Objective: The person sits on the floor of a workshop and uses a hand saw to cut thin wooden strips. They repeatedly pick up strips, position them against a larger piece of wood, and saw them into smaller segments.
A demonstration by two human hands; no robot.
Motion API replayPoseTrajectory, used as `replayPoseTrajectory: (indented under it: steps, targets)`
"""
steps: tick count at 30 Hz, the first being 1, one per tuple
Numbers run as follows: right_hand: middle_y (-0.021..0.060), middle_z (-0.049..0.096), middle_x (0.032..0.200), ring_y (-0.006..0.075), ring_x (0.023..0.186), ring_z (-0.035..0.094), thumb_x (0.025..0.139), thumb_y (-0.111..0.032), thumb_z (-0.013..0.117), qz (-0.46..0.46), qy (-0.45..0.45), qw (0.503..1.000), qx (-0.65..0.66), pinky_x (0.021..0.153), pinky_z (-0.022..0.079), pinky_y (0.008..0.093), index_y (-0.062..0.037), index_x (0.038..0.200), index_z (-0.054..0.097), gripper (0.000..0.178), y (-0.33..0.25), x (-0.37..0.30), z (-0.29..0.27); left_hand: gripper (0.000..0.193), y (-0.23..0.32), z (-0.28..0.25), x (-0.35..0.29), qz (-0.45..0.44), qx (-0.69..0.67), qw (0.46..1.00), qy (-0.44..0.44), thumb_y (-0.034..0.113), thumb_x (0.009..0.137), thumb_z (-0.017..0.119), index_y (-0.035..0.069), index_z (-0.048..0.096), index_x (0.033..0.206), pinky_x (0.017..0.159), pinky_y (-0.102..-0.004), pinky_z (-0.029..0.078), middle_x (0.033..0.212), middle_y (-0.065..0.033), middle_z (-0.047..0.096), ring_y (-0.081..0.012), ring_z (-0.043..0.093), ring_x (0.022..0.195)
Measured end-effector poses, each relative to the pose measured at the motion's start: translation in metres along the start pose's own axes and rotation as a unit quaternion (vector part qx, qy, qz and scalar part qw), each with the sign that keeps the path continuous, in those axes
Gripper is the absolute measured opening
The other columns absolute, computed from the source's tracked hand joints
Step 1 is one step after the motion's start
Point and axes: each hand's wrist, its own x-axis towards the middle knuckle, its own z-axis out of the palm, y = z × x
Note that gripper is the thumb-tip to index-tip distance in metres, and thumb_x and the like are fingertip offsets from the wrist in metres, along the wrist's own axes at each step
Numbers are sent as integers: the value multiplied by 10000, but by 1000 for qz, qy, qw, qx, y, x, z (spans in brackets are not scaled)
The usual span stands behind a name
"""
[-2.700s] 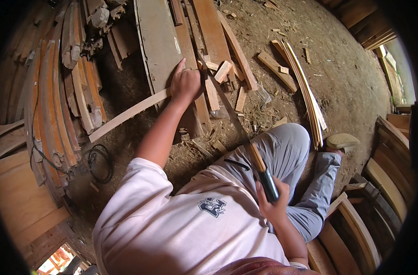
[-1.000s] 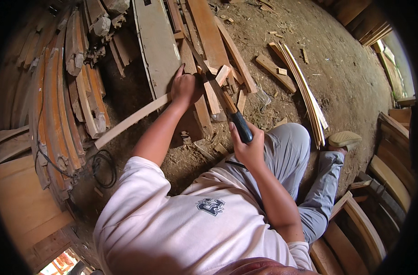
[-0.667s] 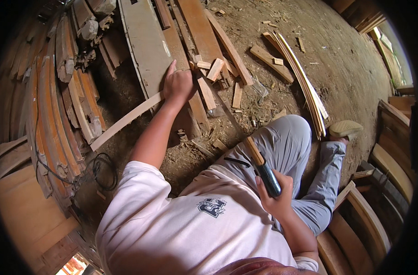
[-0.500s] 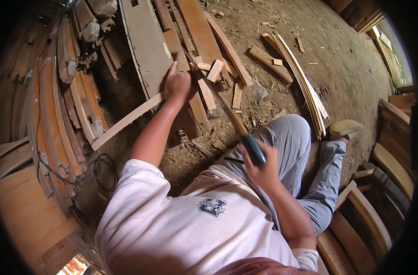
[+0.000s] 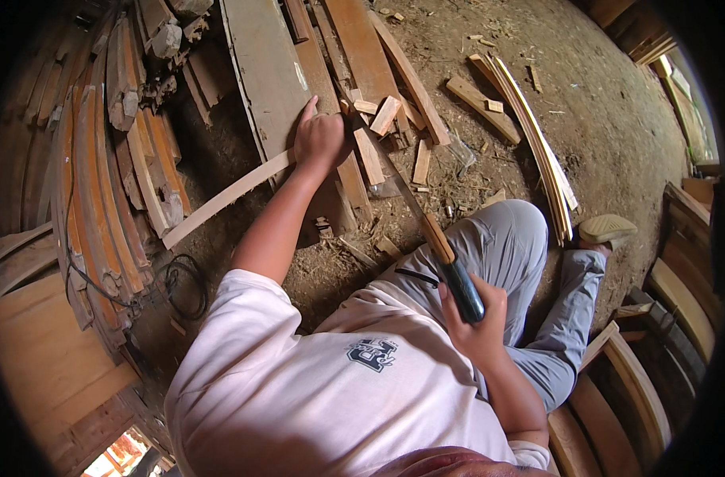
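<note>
My left hand (image 5: pixel 324 141) presses down on a thin pale wooden strip (image 5: pixel 227 197), its fingers curled and one digit stretched forward. The strip slants from under that hand down to the left, near the stacked timber. In my right hand (image 5: pixel 481 318), by my bent knee, is the dark grip of a handsaw (image 5: pixel 439 238) with a wooden section ahead of the grip. Its long narrow blade runs up and left, passing close beside my left hand. Whether the blade touches the strip is hidden, and its teeth are too small to make out.
Long boards (image 5: pixel 268 79) lie ahead under my left hand, with small wood offcuts (image 5: pixel 385 116) beside them. Bent thin strips (image 5: pixel 537 143) rest on the dirt floor to the right. Stacked timber (image 5: pixel 100 191) and a black cable (image 5: pixel 186 288) are at left; curved wooden pieces (image 5: pixel 639 381) stand at right.
My right hand has drawn the handsaw back toward my body, down and to the right. More of its blade shows now. My left hand stays on the strip; the whole view has shifted slightly.
</note>
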Motion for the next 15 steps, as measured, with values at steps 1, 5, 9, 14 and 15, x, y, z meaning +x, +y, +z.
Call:
replayPoseTrajectory:
  steps: [1,5,9,14,15]
  targets:
    - [122,566,574,205,464,557,939,-147,777,-4,4,1000,4,511,433,340,-2,843,690,194,5,5,3,246,0,-1,-1,-3,-13,1000,1,60,873,566,37,697,666,1207,-473,438,656,-228,666,-322,706,652]
    - [140,572,585,140,497,504,967,-181,764,-4,10,999,44,506,415,347,37,873,703,246,23,64,49,327,13,-23,4,-21,-87,996,-23,183,970,575,28,706,712,1205,-496,422,660,-247,662,-378,684,648]
    - [128,563,587,127,524,470,977,-210,762,8,54,996,74,511,404,347,44,880,703,278,46,80,74,443,21,-31,6,-42,-117,992,-12,260,1059,519,33,715,734,1199,-500,418,653,-256,651,-408,671,652]
    - [76,536,571,114,536,433,990,-221,754,14,63,993,95,509,379,344,37,862,681,297,52,54,47,448,17,-20,6,-55,-118,991,-8,281,1050,518,31,729,744,1209,-499,393,661,-251,662,-409,687,682]
    - [52,546,579,103,535,436,999,-220,749,48,66,984,160,504,371,331,32,861,679,295,59,44,42,448,19,-20,7,-53,-114,992,-6,284,1048,517,31,732,747,1212,-499,387,663,-250,664,-410,689,686]
